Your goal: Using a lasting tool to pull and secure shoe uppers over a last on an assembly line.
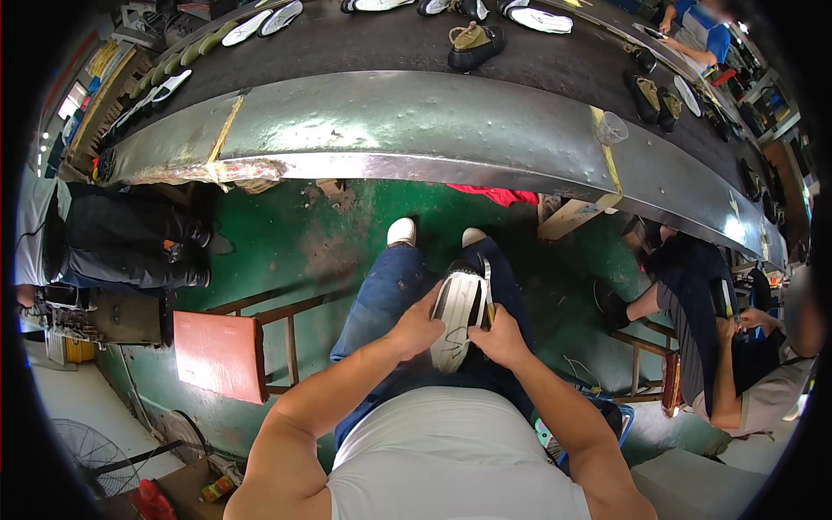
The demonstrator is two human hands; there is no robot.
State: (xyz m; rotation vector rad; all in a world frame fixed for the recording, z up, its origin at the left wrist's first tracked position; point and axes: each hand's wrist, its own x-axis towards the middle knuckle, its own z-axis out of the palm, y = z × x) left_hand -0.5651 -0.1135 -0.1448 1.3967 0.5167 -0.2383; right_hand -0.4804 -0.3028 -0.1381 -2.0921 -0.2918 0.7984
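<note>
Over my lap a shoe is held with its white-and-black sole [459, 316] facing up and its black toe pointing away from me. My left hand [419, 328] is closed round the shoe's left side, thumb along the sole's edge. On the other side, my right hand [500, 338] grips a slim metal tool with a yellowish handle [490, 314]. The tool's grey metal end [485, 270] lies along the shoe's right edge; its exact kind is unclear. My right thumb touches the sole, and the fingers underneath are partly hidden.
Ahead runs a dark conveyor belt [364, 52] behind a dented metal edge [347, 117]. A green-and-black shoe [475, 45] and several loose soles lie on it. A reddish stool [221, 354] stands left. People work at the right [737, 347] and left [113, 234].
</note>
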